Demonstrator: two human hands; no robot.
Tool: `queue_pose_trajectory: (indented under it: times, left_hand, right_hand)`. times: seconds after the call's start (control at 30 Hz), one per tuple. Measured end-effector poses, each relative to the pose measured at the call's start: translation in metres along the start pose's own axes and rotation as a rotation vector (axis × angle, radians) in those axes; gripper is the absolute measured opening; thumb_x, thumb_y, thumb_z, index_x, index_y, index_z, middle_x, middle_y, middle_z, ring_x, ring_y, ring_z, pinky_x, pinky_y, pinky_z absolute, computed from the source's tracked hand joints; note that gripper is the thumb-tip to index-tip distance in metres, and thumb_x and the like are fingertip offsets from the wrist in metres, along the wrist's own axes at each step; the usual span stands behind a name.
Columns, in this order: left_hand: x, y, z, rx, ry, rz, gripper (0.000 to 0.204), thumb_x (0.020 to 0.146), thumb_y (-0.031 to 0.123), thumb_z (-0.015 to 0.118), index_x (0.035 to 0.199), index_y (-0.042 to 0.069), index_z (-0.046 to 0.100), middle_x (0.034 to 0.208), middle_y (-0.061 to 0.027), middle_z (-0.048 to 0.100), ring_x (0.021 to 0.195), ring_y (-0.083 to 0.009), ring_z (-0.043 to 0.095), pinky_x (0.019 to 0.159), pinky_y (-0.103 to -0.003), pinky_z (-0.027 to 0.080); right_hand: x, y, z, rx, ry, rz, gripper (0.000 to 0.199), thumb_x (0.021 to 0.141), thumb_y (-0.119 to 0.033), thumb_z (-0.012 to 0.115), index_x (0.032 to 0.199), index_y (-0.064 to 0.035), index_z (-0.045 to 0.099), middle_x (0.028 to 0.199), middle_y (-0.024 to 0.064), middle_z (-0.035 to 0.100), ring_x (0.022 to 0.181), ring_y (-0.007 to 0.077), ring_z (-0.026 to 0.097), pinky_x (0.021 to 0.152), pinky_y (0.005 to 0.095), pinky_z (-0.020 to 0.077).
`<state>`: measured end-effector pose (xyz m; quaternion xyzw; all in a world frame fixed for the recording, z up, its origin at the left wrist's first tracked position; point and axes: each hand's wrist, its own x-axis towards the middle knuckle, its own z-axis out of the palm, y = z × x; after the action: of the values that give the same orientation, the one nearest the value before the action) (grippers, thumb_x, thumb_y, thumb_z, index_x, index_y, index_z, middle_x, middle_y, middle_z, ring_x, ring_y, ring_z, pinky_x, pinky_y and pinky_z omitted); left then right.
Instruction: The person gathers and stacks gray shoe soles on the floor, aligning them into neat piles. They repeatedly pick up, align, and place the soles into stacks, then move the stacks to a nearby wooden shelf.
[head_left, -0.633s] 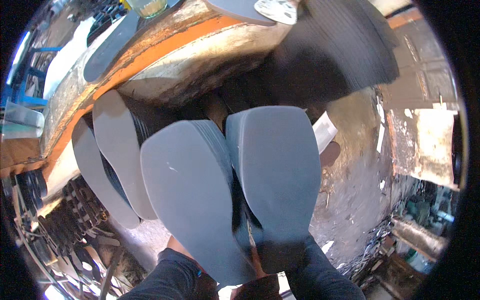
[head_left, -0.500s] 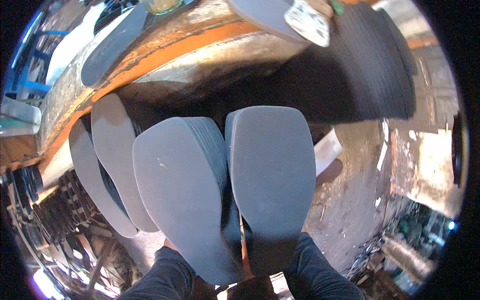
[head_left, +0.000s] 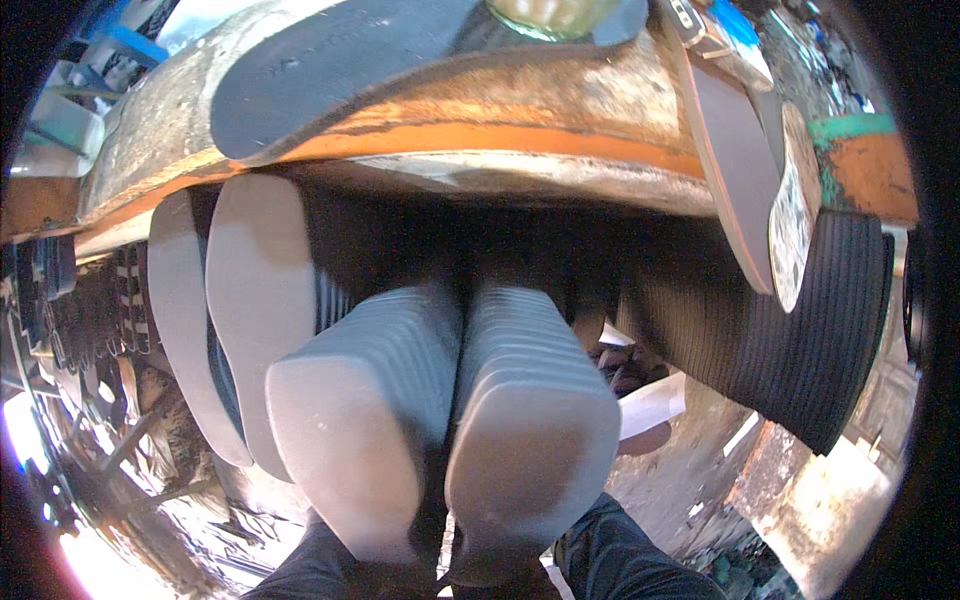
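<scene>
Two stacks of grey shoe soles rise side by side in front of me, a left stack (head_left: pixel 345 450) and a right stack (head_left: pixel 535 460). Their top soles tilt towards me, and the layered edges run back into shadow under the bench. Both stacks look slightly blurred. Neither of my hands shows; whether they are behind or beneath the stacks, I cannot tell. Dark cloth (head_left: pixel 625 550) of my clothing appears on both sides below them. More grey soles (head_left: pixel 262 300) stand to the left, against the bench edge.
A worn workbench (head_left: pixel 540 120) with an orange edge crosses ahead, bearing a large dark sole (head_left: pixel 320 75) and a glass jar (head_left: pixel 550 15). A thin sole (head_left: pixel 735 170) and a mottled white piece (head_left: pixel 790 220) overhang its right side. A ribbed black stack (head_left: pixel 760 330) stands below.
The view has shifted, bringing the bench lower and nearer. The two front stacks now show their layered sides, and their top soles look shorter and lower. The ribbed black stack appears farther down.
</scene>
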<state>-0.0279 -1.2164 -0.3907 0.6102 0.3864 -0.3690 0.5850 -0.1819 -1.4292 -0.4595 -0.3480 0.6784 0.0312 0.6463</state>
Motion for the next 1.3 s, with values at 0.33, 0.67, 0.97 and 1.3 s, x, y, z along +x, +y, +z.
queue_pose_trajectory:
  times: [0.33, 0.67, 0.97, 1.3]
  left_hand:
    - [-0.007, -0.011, 0.018, -0.096, 0.025, -0.036, 0.046, 0.107, 0.036, 0.045, 0.137, 0.005, 0.060, 0.129, -0.0108, 0.067, 0.120, -0.0250, 0.062, 0.105, -0.038, 0.046]
    - [-0.007, -0.008, 0.035, -0.129, 0.020, -0.059, 0.045, 0.107, 0.036, 0.044, 0.136, 0.005, 0.060, 0.129, -0.0104, 0.067, 0.120, -0.0249, 0.062, 0.105, -0.038, 0.047]
    - [-0.004, -0.002, 0.045, -0.148, 0.005, -0.061, 0.045, 0.107, 0.036, 0.044, 0.136, 0.006, 0.061, 0.129, -0.0099, 0.067, 0.120, -0.0248, 0.062, 0.104, -0.038, 0.047]
    - [-0.009, 0.007, 0.062, -0.185, -0.019, -0.040, 0.044, 0.107, 0.036, 0.043, 0.136, 0.007, 0.061, 0.129, -0.0095, 0.067, 0.120, -0.0247, 0.062, 0.104, -0.039, 0.048]
  right_hand:
    - [0.004, -0.017, 0.001, -0.005, -0.023, 0.019, 0.053, 0.105, -0.044, 0.050, 0.137, -0.0026, 0.057, 0.130, 0.0114, 0.064, 0.114, 0.0278, 0.060, 0.101, 0.0391, 0.0463]
    - [0.002, -0.027, 0.005, 0.041, -0.016, 0.042, 0.052, 0.105, -0.043, 0.049, 0.138, -0.0022, 0.057, 0.131, 0.0118, 0.063, 0.116, 0.0280, 0.059, 0.103, 0.0390, 0.0456]
    - [-0.001, -0.032, 0.012, 0.081, -0.003, 0.049, 0.052, 0.106, -0.042, 0.048, 0.138, -0.0018, 0.057, 0.132, 0.0122, 0.063, 0.117, 0.0282, 0.058, 0.104, 0.0389, 0.0450]
    - [-0.012, -0.048, 0.018, 0.127, -0.014, 0.041, 0.051, 0.106, -0.041, 0.046, 0.138, -0.0015, 0.057, 0.133, 0.0126, 0.062, 0.119, 0.0284, 0.058, 0.106, 0.0388, 0.0443]
